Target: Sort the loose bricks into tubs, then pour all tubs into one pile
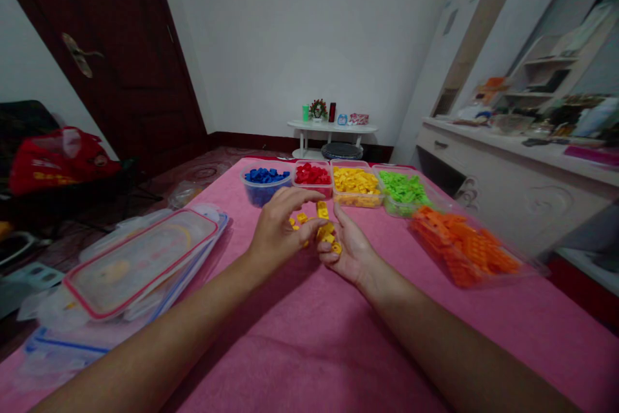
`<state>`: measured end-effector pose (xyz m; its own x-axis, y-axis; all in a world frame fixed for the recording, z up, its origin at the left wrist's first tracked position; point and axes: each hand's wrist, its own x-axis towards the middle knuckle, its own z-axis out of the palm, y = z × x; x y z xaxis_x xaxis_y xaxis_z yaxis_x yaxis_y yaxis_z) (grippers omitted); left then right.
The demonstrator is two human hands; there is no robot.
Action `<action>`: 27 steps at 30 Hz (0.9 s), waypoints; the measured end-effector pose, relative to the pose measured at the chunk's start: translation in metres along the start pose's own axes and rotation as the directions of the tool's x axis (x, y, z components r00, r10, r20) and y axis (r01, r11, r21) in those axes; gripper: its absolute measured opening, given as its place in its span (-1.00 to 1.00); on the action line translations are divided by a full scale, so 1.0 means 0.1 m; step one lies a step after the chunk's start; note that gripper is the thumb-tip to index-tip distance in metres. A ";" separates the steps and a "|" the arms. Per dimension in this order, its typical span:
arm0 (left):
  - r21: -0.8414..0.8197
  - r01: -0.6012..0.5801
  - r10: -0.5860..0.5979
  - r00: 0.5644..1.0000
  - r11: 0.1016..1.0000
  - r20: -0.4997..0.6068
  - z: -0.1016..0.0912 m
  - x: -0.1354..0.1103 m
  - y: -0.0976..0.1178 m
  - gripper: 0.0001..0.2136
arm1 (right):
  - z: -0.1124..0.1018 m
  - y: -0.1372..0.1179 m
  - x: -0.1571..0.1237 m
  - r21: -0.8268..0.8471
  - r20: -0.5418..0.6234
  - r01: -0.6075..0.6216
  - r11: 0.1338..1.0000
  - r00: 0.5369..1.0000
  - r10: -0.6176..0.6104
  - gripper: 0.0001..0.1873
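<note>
Head camera view: two bare hands meet over a pink cloth (290,348), near the middle of the scene. The right hand (352,247) is cupped around a small cluster of yellow blocks (327,238), its fingers curled beneath and beside them and its thumb raised along the side. The left hand (284,223) arches in from the other side, thumb and fingers bent toward each other around one upright yellow block (322,209) just above the cluster; whether they pinch it or only hover close, I cannot tell. A few loose yellow pieces (302,217) lie on the cloth just beyond the left hand, partly hidden by it. Past the hands, clear containers stand in a row: a round tub (261,195) of blue pieces, a box (312,191) of red ones, a box (358,200) filled with yellow ones, and a tub (397,209) of bright green ones. Nearer, on the right side of the cloth, a larger clear box (534,266) holds orange pieces (467,245). To the left lies a loose stack of translucent lids (140,265), the top one edged in red. Farther back, a low white table (300,125) stands against the wall, with a green cup (305,113) and a dark red cylinder (332,112) among the items on it.
</note>
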<state>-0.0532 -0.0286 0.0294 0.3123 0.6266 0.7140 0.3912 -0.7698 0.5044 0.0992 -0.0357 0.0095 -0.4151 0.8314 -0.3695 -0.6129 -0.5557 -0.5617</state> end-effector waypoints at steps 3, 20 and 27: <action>-0.038 -0.087 0.090 0.992 0.995 0.090 0.06 -0.03 0.07 -0.69 | 0.06 0.08 -0.01 0.035 0.025 -0.069 0.997 0.997 0.068 -0.47; 0.335 0.163 -0.267 0.918 0.928 0.293 0.27 -0.21 -0.66 -0.46 | -0.01 -1.50 0.48 -0.717 -0.241 0.350 0.604 0.688 -0.684 -0.59; 0.345 0.011 -0.162 0.896 0.939 0.414 0.33 -0.25 -0.68 -0.51 | -0.25 -1.03 0.52 -0.984 0.110 0.178 -0.001 0.603 -0.791 -0.83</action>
<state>-0.0587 0.0119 -0.0390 0.5742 0.7367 0.3570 0.6690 -0.6737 0.3141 0.1574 0.0652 0.0293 0.1608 0.9395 0.3025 0.5886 0.1548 -0.7935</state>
